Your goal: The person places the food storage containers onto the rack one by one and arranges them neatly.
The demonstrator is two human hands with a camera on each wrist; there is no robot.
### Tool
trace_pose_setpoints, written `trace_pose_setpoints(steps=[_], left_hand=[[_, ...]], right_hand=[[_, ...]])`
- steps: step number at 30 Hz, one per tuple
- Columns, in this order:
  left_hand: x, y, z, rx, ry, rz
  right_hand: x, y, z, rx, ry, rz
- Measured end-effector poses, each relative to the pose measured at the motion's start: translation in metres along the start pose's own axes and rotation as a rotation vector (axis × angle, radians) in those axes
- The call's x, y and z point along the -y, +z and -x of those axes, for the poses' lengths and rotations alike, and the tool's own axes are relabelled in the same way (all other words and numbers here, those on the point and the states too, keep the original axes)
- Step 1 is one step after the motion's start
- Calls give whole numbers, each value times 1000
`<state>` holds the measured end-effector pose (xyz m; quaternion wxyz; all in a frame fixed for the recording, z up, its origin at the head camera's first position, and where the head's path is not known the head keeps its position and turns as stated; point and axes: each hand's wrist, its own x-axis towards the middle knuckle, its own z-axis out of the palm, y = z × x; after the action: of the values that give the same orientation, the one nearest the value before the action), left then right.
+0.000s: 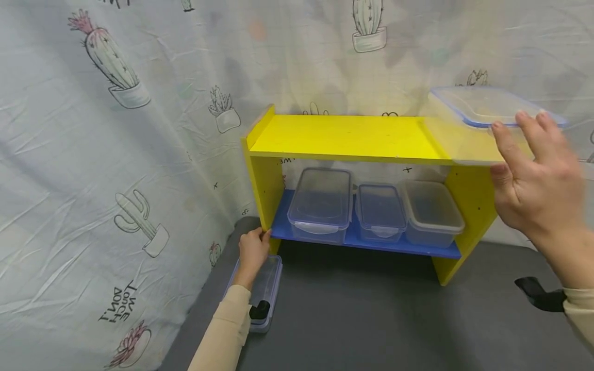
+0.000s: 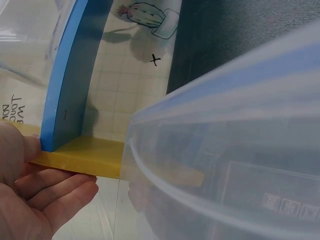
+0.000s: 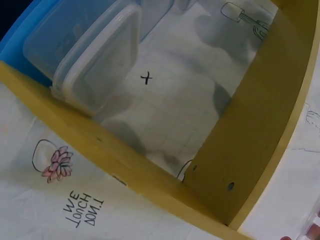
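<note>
In the head view, my left hand [image 1: 253, 252] grips the left side panel of a small yellow shelf unit [image 1: 339, 136] at the height of its blue lower board [image 1: 274, 226]. The left wrist view has the thumb and fingers [image 2: 70, 200] on either side of the yellow panel. At the unit's top right stands a clear container with a blue-edged lid [image 1: 492, 105]. My right hand [image 1: 543, 180] is at its front, fingers fairly straight and spread. Whether they press the container is unclear. Only fingertips [image 3: 313, 231] show in the right wrist view.
On the blue board stand a large lidded container [image 1: 320, 206], a smaller one [image 1: 380, 211] and a whitish-lidded one [image 1: 433, 211]. Another clear container [image 1: 271, 281] lies on the dark grey table [image 1: 352, 319], under my left forearm. A cactus-print curtain [image 1: 162, 154] hangs behind.
</note>
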<state>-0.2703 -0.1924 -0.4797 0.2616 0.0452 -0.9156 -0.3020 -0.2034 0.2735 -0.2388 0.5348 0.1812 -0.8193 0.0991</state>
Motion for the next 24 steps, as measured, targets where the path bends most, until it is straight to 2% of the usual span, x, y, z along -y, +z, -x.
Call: trace_pose_setpoints(steps=[8, 13, 19, 24], left_hand=[[-2, -1, 1, 12, -14, -1], [-3, -1, 0, 14, -12, 1], [-3, 1, -1, 7, -4, 1], [-1, 1, 0, -4, -5, -6]], right_hand=[[-2, 11, -1, 40, 47, 28], [-4, 10, -3, 137, 69, 48], [-4, 10, -4, 286, 178, 66], [-2, 13, -5, 305, 197, 55]])
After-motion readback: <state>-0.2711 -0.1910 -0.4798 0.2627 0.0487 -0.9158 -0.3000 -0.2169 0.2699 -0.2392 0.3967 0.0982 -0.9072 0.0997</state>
